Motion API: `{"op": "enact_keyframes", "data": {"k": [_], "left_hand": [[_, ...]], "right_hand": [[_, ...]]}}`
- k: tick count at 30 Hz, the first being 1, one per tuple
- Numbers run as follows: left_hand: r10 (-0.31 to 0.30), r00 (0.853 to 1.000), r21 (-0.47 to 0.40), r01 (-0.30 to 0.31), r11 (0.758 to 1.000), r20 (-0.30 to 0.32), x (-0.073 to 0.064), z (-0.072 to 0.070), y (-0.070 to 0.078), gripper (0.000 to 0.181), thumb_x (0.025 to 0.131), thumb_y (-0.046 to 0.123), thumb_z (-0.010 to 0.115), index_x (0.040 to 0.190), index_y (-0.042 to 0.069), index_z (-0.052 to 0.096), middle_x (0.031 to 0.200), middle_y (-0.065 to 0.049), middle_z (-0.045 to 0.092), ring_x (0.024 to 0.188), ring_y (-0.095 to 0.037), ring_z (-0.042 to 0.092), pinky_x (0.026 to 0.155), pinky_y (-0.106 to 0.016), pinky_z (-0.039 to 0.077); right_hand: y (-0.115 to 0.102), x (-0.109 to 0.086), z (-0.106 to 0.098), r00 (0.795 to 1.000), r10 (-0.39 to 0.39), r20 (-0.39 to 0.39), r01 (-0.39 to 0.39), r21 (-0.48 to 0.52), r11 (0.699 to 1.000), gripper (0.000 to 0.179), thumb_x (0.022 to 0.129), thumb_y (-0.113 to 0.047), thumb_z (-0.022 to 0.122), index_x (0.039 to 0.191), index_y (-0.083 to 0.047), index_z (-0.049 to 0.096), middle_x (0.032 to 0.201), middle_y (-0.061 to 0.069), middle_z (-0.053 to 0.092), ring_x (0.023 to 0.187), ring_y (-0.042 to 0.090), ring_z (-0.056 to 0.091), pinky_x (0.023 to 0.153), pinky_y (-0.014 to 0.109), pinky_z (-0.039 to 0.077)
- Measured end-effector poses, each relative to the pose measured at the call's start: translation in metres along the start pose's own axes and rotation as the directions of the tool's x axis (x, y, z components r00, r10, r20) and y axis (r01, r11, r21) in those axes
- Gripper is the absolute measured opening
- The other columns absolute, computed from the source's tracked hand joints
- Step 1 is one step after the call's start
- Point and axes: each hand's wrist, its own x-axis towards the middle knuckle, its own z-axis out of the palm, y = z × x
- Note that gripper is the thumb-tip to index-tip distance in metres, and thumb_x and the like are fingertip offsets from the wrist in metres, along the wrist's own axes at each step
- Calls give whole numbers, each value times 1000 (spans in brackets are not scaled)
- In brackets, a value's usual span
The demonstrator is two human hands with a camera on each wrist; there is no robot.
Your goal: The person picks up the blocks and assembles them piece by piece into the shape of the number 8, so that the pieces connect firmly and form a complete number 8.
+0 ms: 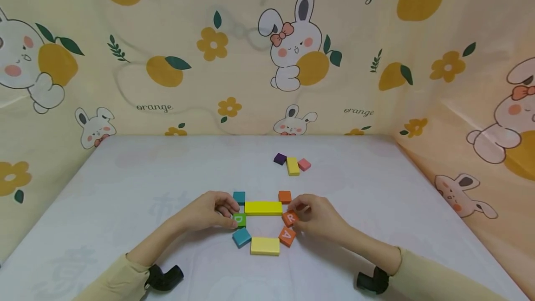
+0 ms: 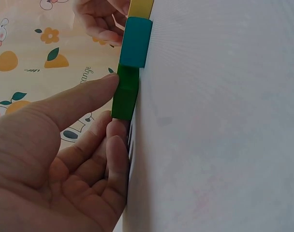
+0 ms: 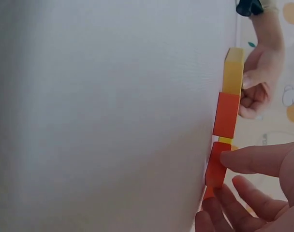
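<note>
A ring of wooden blocks lies on the white tabletop. My left hand [image 1: 215,210] pinches the green block [image 1: 240,220] marked D at the ring's left side; in the left wrist view the thumb lies against the green block [image 2: 125,94]. Opposite it, my right hand [image 1: 317,216] grips the tilted orange block [image 1: 290,218] marked R, its thumb on the orange block [image 3: 217,164] in the right wrist view. Between them runs a bright yellow bar [image 1: 263,208]. Teal blocks [image 1: 241,238] sit above and below the green one. An orange block [image 1: 287,236] marked A adjoins a pale yellow block [image 1: 265,246] nearest me.
Another orange block [image 1: 285,197] stands at the ring's far right corner. Farther back lie a dark purple block [image 1: 280,159], a yellow block [image 1: 293,166] and a pink block [image 1: 304,164]. A printed cloth [image 1: 246,73] with rabbits and oranges hangs behind and beside the table.
</note>
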Motion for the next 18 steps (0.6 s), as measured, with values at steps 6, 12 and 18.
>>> {"op": "enact_keyframes", "data": {"k": [6, 12, 18], "left_hand": [[8, 1000, -7, -8, 1000, -2, 0, 0, 2, 33, 80, 18, 84, 105, 7, 66, 97, -3, 65, 86, -22, 59, 77, -31, 50], [7, 1000, -13, -7, 1000, -6, -1, 1, 5, 34, 79, 17, 84, 106, 6, 66, 97, -4, 65, 86, -22, 58, 77, -31, 50], [1, 1000, -9, -1, 1000, -2, -1, 0, 3, 34, 79, 17, 84, 106, 5, 66, 97, -3, 65, 87, -22, 58, 78, -31, 50]], "right_hand": [[1, 0, 0, 1000, 1, 2, -1, 23, 1000, 26, 76, -2, 82, 97, -11, 70, 94, -5, 65, 89, 20, 59, 81, 36, 53], [-1, 0, 0, 1000, 12, 7, -13, 23, 1000, 26, 75, -4, 83, 96, -11, 69, 93, -5, 65, 86, 20, 59, 78, 34, 52], [-3, 1, 1, 999, 36, 20, -36, 39, 999, 27, 75, -3, 83, 96, -10, 69, 94, -4, 65, 85, 21, 60, 75, 33, 53]]}}
